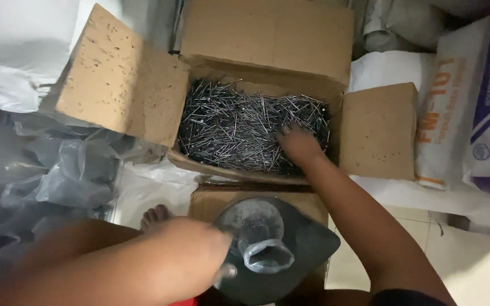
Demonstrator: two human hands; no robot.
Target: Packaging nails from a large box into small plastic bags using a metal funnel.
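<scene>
An open cardboard box (267, 39) in front of me is full of thin steel nails (228, 127). My right hand (297, 141) reaches into the right side of the box, with its fingers dug into the nails. My left hand (202, 249) holds a small clear plastic bag (265, 252) by its mouth. The bag rests in a dark round pan (307, 243) that sits on a smaller cardboard box (211, 198).
Grey plastic bags (58, 175) are heaped at the left. White printed sacks (472, 107) lean at the right. The box flaps (117, 79) stand out to both sides. My bare foot (154, 215) shows on the tiled floor (472, 255).
</scene>
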